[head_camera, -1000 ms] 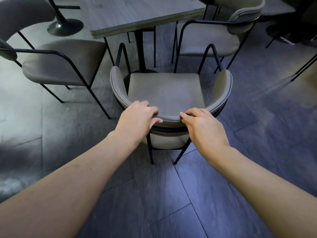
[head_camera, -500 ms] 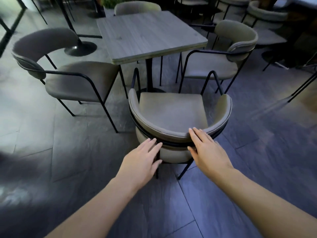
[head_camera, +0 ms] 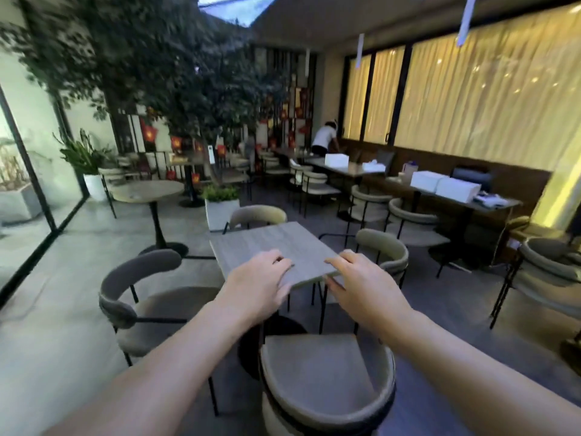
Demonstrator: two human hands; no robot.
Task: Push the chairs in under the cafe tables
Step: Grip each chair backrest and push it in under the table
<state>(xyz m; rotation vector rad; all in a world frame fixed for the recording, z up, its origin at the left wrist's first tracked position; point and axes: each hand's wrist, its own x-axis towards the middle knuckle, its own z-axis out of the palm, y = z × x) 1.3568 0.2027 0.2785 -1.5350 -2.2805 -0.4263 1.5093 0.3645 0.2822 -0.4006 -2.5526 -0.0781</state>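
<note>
A beige padded chair [head_camera: 323, 376] with a curved back and black frame stands right below me, facing a square grey wooden table [head_camera: 267, 243]. My left hand [head_camera: 256, 284] and my right hand [head_camera: 361, 284] hover in the air above the chair seat, fingers spread, holding nothing. They appear in front of the table's near edge. Three more matching chairs surround the table: one at the left [head_camera: 141, 297], one at the right [head_camera: 383, 250] and one at the far side [head_camera: 257, 215].
A round table [head_camera: 147, 190] stands at the left near a glass wall. White planters [head_camera: 221, 212] and a tree sit behind. Long tables with white boxes [head_camera: 446, 184] and more chairs [head_camera: 415, 221] line the right. A person in white bends over far back.
Both hands let go of the chair's backrest and lifted off it. The view swung up from the floor and chair to the whole room.
</note>
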